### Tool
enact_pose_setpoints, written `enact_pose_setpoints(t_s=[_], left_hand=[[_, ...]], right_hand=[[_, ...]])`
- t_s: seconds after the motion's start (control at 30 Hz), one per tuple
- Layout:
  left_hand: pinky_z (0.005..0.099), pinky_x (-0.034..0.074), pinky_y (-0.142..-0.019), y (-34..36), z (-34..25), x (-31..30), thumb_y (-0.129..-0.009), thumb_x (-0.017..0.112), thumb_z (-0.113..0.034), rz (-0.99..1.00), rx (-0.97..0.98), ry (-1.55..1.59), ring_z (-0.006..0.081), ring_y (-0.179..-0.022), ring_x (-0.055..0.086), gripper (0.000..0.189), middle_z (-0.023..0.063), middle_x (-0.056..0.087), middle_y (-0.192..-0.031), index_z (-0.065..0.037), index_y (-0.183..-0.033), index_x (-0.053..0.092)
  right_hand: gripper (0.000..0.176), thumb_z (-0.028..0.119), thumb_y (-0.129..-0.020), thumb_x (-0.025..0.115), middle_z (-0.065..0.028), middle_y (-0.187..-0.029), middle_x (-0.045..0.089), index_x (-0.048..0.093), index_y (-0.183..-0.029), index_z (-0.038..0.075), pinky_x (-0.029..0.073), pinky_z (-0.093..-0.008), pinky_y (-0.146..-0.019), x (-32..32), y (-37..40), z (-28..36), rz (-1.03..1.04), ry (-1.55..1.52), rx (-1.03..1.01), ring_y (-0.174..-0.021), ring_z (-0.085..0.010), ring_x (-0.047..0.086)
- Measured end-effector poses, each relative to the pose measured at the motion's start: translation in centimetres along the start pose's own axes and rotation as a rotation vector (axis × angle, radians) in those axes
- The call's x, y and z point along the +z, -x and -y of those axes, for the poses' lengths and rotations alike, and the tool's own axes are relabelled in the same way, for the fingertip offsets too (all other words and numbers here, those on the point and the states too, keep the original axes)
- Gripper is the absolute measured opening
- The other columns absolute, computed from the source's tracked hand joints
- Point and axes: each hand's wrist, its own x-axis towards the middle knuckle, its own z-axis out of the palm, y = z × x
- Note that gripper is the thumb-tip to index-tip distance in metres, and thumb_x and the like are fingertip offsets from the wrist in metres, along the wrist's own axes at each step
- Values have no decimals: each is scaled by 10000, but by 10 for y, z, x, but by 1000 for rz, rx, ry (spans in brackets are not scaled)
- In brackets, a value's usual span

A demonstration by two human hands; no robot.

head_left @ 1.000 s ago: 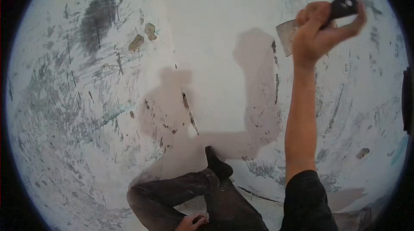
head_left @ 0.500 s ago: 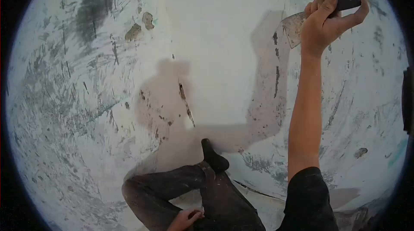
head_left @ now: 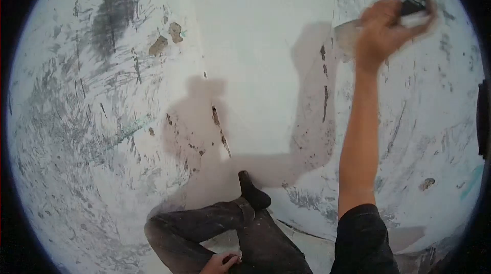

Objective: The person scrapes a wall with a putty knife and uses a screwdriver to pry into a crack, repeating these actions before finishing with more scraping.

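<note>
My right hand [head_left: 381, 36] is raised at the upper right, wrapped around a putty knife [head_left: 348, 35]. The knife's black handle [head_left: 415, 4] sticks out past the fingers on the right, and its smeared metal blade points left, close over the whitish, patched surface [head_left: 255, 59]. Motion blurs both hand and knife. Down at the bottom, my left hand [head_left: 221, 263] lies by my folded legs, fingers curled together; I cannot tell what, if anything, is in them.
A line of dark chips [head_left: 325, 103] runs down the surface left of the blade, and a narrow crack [head_left: 216, 115] lies further left. Two brown pits [head_left: 158, 45] and a dark grey smudge [head_left: 113, 18] mark the upper left. My black-socked foot [head_left: 253, 192] is at lower centre.
The view has shifted slightly, so the surface marks sit lower and a little to the left. My right hand and putty knife have moved slightly up and right against the surface and are now blurred.
</note>
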Motion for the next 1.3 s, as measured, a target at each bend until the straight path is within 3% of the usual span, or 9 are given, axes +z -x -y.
enact_pose_setpoints(t_s=[0.1, 0.2, 0.27, 0.53, 0.93, 0.97, 1.07, 1.2, 1.3], left_hand=[[370, 492, -792, -1, 8, -3, -977, 574, -233, 63, -23, 37, 273, -879, 638, 256, 136, 661, -951, -3, -1060, 652], [367, 491, -786, 2, -39, -10, -987, 565, -229, -3, 57, -59, 266, -873, 636, 256, 134, 657, -939, 3, -1051, 652], [367, 489, -788, 0, -25, -4, -992, 557, -224, 25, -23, 40, 260, -879, 633, 251, 131, 652, -929, 2, -1048, 653], [360, 498, -749, 3, -8, 0, -995, 553, -220, -108, 140, -191, 253, -821, 638, 247, 124, 655, -909, -3, -1047, 658], [345, 509, -737, -2, -11, -2, -995, 544, -199, -18, 105, -106, 214, -811, 647, 228, 105, 662, -876, 0, -1023, 652], [337, 513, -717, 6, -31, -1, -990, 553, -173, -128, 158, -121, 203, -796, 644, 201, 101, 663, -878, -2, -1021, 653], [345, 509, -710, 2, -12, 2, -990, 552, -179, -69, 93, 56, 211, -784, 638, 208, 112, 659, -877, 3, -1012, 651], [347, 508, -700, 0, -14, 1, -993, 547, -177, -53, 159, 8, 212, -776, 635, 212, 119, 656, -869, 8, -1006, 649], [356, 500, -709, 4, -29, -4, -992, 545, -190, -71, 149, -60, 227, -791, 640, 223, 114, 647, -856, 7, -1005, 649]], right_hand=[[532, 92, -1032, 444, 24, -655, 444, 127, -1424, 262, 341, -224, -444, -10, 0, 7, -1, 10, -12, -522, -55, 407], [513, 94, -1033, 444, 21, -658, 447, 145, -1417, 258, 341, -232, -442, -11, -7, 13, -3, -8, -65, -510, -57, 403], [501, 94, -1035, 443, 19, -660, 450, 156, -1412, 256, 341, -238, -440, -8, -6, 17, 22, -31, -80, -503, -57, 400], [533, 78, -1020, 469, 5, -674, 467, 155, -1420, 239, 353, -219, -433, -3, -16, 18, 31, -145, -91, -508, -68, 418], [500, 114, -1036, 435, 9, -669, 465, 160, -1442, 215, 384, -239, -463, 3, 2, 8, 7, -21, 102, -519, -62, 411], [500, 114, -1036, 435, 9, -669, 465, 160, -1442, 215, 384, -239, -463, 3, 11, 5, 6, -18, 104, -519, -62, 411], [484, 112, -1045, 412, 2, -675, 461, 172, -1458, 191, 353, -230, -461, 14, 24, -10, 141, -13, 112, -513, -63, 396], [481, 104, -1047, 404, -11, -692, 460, 173, -1461, 183, 344, -228, -467, 12, 12, 12, 84, -144, 17, -523, -67, 401], [489, 96, -1043, 415, -21, -726, 473, 175, -1458, 190, 350, -226, -471, 10, 18, -8, 123, 160, -186, -539, -70, 413]])
